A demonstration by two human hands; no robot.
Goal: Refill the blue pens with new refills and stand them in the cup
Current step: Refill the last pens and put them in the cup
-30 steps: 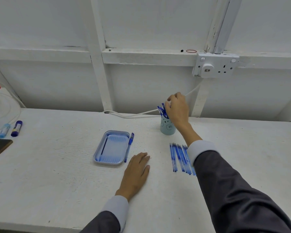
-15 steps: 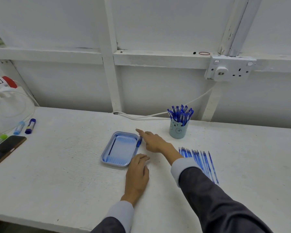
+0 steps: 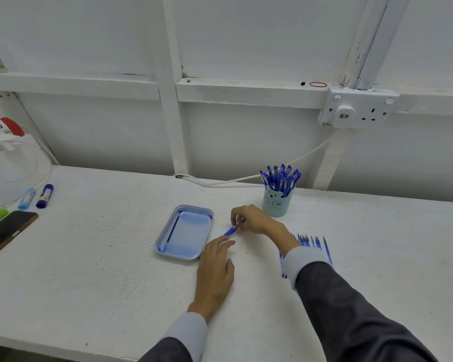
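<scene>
workshop bench | white-painted table (image 3: 89, 257) | boarded wall (image 3: 246, 35) | socket (image 3: 358, 108)

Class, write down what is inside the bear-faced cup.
A bunch of blue pens stands in the cup, clip ends up. The cup's wall hides their lower parts and the bottom.

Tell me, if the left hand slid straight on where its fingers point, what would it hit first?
Probably the blue pen held by the right hand, just ahead of the left hand; depth is unclear.
</scene>
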